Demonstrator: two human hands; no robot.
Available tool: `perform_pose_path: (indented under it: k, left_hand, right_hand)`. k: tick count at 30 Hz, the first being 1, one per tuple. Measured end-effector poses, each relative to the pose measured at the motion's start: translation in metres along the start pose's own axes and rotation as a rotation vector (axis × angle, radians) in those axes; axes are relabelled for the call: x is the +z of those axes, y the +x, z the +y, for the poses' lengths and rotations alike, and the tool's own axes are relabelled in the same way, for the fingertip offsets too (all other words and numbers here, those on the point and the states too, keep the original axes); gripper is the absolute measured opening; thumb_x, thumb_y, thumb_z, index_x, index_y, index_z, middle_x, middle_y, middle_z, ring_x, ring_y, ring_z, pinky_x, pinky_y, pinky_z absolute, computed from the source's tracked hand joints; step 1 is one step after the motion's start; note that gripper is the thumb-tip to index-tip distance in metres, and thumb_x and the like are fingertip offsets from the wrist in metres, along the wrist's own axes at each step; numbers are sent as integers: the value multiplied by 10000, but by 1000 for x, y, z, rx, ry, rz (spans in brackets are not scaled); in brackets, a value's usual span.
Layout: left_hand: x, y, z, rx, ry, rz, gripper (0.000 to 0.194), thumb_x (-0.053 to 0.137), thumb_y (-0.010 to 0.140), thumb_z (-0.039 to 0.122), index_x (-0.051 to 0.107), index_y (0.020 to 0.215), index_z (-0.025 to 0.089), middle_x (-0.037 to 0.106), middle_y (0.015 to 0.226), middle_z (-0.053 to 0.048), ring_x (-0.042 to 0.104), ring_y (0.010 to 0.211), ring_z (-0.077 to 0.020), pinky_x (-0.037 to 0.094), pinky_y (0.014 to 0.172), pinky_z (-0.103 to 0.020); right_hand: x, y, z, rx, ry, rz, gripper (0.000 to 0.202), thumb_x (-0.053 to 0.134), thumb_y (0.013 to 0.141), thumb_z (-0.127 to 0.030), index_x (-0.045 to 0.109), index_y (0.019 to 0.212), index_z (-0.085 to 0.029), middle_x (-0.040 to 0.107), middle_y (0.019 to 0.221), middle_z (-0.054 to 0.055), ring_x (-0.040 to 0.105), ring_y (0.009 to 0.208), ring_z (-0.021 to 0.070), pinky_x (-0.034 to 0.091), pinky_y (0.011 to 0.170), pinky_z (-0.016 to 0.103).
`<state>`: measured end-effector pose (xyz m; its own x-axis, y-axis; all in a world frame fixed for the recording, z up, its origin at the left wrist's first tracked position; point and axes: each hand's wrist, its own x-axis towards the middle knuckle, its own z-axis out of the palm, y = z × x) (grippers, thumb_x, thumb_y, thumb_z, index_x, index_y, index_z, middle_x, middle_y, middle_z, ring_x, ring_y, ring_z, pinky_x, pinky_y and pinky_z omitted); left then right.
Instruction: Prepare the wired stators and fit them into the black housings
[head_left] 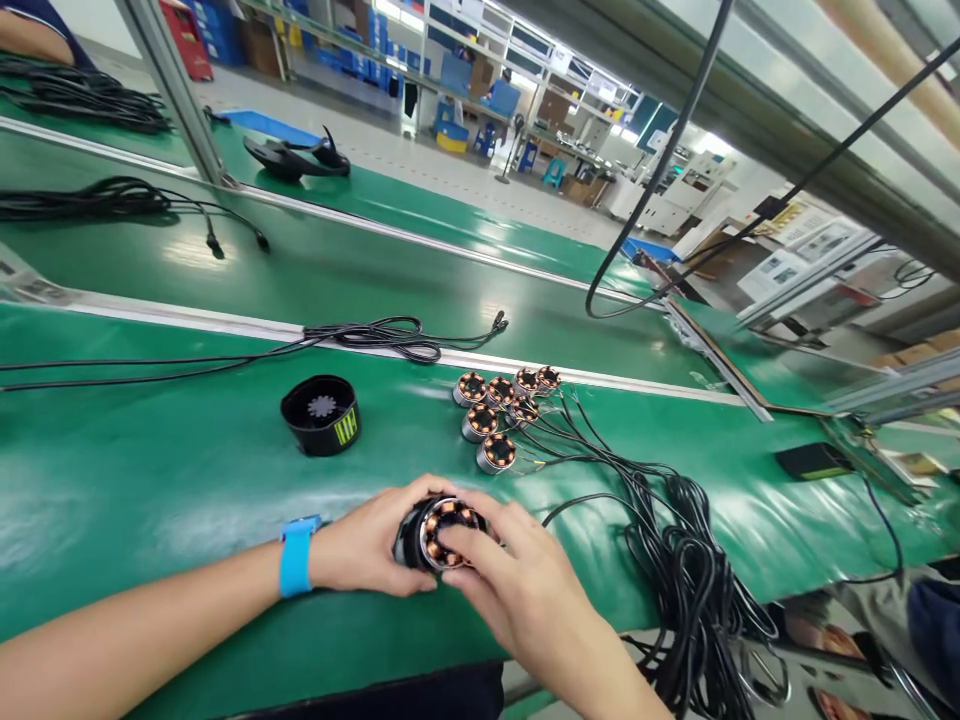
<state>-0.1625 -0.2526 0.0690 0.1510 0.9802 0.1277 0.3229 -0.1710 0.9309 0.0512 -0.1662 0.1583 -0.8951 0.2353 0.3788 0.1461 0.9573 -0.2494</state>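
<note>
My left hand, a blue band on its wrist, is wrapped round a black cylindrical housing. At the mouth of that housing sits a motor stator with a ring of copper coils. My right hand grips the stator's edge, one finger reaching over its centre. How deep the stator sits in the housing is hidden. Farther left, a black round cup with a yellow-green label and a grey toothed shape inside stands on the green bench. Several more stators with thin wires are grouped beyond my hands.
Bundled black cables spread right of my hands and over the bench's front edge. A looped cable lies along the metal rail. At right rests a black box. A loose cable loop hangs overhead. Another person's arm shows top left.
</note>
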Motion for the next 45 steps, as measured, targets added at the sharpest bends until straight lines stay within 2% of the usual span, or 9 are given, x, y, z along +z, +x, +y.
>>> perform_pose_path:
  k: [4,8,12,19,24,31,34,41,45]
  left_hand:
    - [1,-2,1,-15,-29,22,659,808,726,299,508,1310,237,704,1156,-16,684,985,-208,541,856,-286]
    - [-3,-4,4,-46,-37,-7,650,826,724,329,525,1293,237,711,1154,-17,689,986,-213,539,848,-290]
    - [-5,-4,7,-79,-27,-38,690,838,709,385,534,1309,234,714,1147,-25,690,1002,-234,540,856,-307]
    - [-1,-3,9,-59,-79,-61,693,796,695,256,530,1335,247,710,1171,-18,693,999,-223,530,836,-290]
    - [-2,-4,6,-92,-45,-79,693,872,679,339,549,1284,239,716,1100,-4,688,932,-221,501,768,-279]
    - [2,-7,12,-128,-88,-65,722,827,658,238,548,1324,249,718,1154,-18,708,987,-243,521,792,-293]
    - [3,-7,15,-97,-86,-54,700,801,687,220,534,1333,253,710,1152,-7,706,971,-222,522,788,-280]
    - [4,-7,15,-101,-44,-44,722,839,688,219,527,1338,269,694,1199,-5,698,1052,-234,533,866,-293]
    - [7,-8,15,-80,25,-72,747,873,719,266,504,1369,271,699,1212,-14,712,1051,-239,563,857,-300]
  right_hand:
    - [12,-3,2,5,-10,56,454,448,1119,-389,531,1436,-74,726,1298,159,708,989,252,615,820,378]
    - [18,-14,9,0,1,99,439,453,1122,-380,526,1461,-111,719,1332,136,706,1043,247,602,836,376]
    - [20,-24,11,79,24,166,487,507,1109,-395,489,1526,-145,742,1281,111,694,950,212,577,808,346]
    - [14,-12,-9,-43,-229,156,448,529,1092,-413,669,1351,-75,760,1274,109,622,754,222,477,634,374]
    - [2,-8,-3,64,-143,88,455,502,1103,-453,668,1352,-110,777,1202,99,647,803,219,524,734,363]
    - [20,-31,-21,-71,-520,138,541,474,1106,-463,679,1349,-25,771,1232,142,622,699,213,452,548,384]
    - [23,-35,-24,-129,-565,142,522,423,1123,-453,710,1327,-67,776,1226,127,647,755,202,488,601,364]
    - [30,-29,-22,61,-344,164,578,370,1120,-556,730,1259,-126,769,1244,99,663,947,243,470,802,394]
    - [24,-30,-18,52,-245,157,594,384,1104,-608,706,1291,-146,731,1300,104,618,1182,261,451,969,412]
